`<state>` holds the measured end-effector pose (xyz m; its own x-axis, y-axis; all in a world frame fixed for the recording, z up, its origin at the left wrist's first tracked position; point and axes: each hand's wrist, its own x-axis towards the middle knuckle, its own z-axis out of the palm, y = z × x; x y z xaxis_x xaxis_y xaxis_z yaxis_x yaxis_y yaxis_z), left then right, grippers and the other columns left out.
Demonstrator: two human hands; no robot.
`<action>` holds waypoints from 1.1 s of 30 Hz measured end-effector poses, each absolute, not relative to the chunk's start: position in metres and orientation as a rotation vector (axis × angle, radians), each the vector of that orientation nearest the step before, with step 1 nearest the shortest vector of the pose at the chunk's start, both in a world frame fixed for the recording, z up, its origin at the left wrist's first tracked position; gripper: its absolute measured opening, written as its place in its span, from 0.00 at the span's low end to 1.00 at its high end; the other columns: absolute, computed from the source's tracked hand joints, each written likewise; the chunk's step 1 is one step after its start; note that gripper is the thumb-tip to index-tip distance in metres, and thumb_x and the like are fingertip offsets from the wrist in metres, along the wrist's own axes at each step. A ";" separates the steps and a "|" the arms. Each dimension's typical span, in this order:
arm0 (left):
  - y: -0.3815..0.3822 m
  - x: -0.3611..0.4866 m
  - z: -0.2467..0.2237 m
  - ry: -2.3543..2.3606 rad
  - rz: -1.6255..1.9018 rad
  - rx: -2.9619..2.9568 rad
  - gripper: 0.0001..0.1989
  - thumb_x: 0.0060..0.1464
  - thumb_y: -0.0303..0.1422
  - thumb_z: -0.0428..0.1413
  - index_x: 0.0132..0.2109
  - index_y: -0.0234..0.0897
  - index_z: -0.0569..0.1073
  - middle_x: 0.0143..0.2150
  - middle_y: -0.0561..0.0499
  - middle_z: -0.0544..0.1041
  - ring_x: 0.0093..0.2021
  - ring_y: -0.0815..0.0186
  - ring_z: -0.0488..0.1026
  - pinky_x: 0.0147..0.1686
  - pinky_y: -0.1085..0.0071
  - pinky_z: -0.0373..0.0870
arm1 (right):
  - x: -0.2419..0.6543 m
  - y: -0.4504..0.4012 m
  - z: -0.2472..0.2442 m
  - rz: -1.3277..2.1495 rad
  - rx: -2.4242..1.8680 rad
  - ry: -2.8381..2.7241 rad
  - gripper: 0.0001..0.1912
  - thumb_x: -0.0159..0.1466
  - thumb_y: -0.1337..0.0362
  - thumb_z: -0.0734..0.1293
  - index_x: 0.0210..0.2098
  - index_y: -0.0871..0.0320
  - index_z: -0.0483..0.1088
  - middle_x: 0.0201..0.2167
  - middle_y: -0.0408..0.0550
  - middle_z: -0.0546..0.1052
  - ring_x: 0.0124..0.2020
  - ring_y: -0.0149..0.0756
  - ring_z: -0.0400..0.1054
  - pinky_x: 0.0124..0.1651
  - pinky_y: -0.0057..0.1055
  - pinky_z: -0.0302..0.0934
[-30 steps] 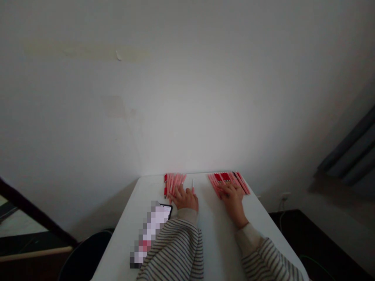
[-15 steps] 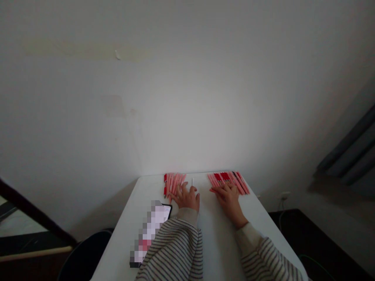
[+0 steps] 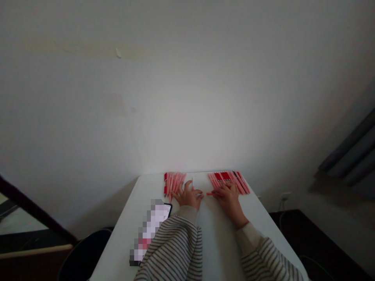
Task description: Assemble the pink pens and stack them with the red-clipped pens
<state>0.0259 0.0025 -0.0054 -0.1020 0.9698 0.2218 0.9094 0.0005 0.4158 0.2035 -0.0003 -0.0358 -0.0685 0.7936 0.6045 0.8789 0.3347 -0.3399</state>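
My left hand [image 3: 190,196] is spread over the table, its fingers apart. Its left fingers reach the near ends of a row of pink pens [image 3: 175,181], with a red pen [image 3: 165,184] at the row's left edge. Beside its index finger lies a slim white pen-like stick [image 3: 193,182], pink at its lower end, partly hidden. My right hand [image 3: 228,198] is closed on a pink pen [image 3: 209,193] whose tip points left toward my left thumb. Behind this hand a second row of pink and red pens [image 3: 240,182] lies at the table's far right.
The white table [image 3: 216,242] stands against a grey-white wall [image 3: 187,97]. A phone [image 3: 166,210], its screen partly blurred out, lies left of my left forearm. A dark round object [image 3: 84,257] stands at the table's left, and a socket with a cable [image 3: 284,196] is to the right.
The pink pen in my right hand now sticks out farther left. My left thumb has stretched out to the right toward it, and my left fingers have spread more.
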 end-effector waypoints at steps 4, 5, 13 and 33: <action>0.004 0.026 -0.006 2.113 0.674 2.004 0.06 0.42 0.42 0.62 0.32 0.61 0.78 0.61 0.63 0.66 0.66 0.51 0.48 0.61 0.35 0.30 | 0.202 -0.002 -0.034 -0.170 -1.487 -1.878 0.06 0.60 0.58 0.67 0.35 0.44 0.77 0.35 0.43 0.76 0.48 0.44 0.58 0.54 0.45 0.47; 0.004 0.027 -0.006 2.107 0.672 2.000 0.06 0.42 0.42 0.62 0.32 0.61 0.78 0.60 0.63 0.66 0.66 0.52 0.48 0.61 0.36 0.31 | 0.202 -0.002 -0.033 -0.171 -1.491 -1.881 0.06 0.60 0.58 0.67 0.35 0.43 0.77 0.35 0.43 0.76 0.48 0.44 0.58 0.54 0.45 0.47; 0.004 0.027 -0.006 2.073 0.683 2.002 0.06 0.42 0.42 0.63 0.32 0.61 0.78 0.60 0.63 0.66 0.66 0.52 0.48 0.59 0.34 0.25 | 0.203 -0.001 -0.037 -0.144 -1.498 -1.887 0.07 0.60 0.58 0.66 0.35 0.44 0.77 0.36 0.46 0.76 0.48 0.45 0.57 0.53 0.47 0.48; 0.001 0.026 -0.004 2.151 0.717 1.989 0.04 0.46 0.39 0.59 0.32 0.54 0.78 0.60 0.60 0.66 0.65 0.53 0.50 0.60 0.34 0.26 | 0.206 0.001 -0.039 -0.184 -1.516 -1.726 0.09 0.61 0.58 0.65 0.36 0.47 0.77 0.37 0.46 0.77 0.46 0.44 0.58 0.50 0.43 0.49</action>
<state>0.0260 0.0014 -0.0037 -0.1256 0.9667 0.2230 0.9071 0.0209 0.4204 0.2059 0.0009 -0.0392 0.0530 0.7633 0.6438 0.8819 0.2667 -0.3888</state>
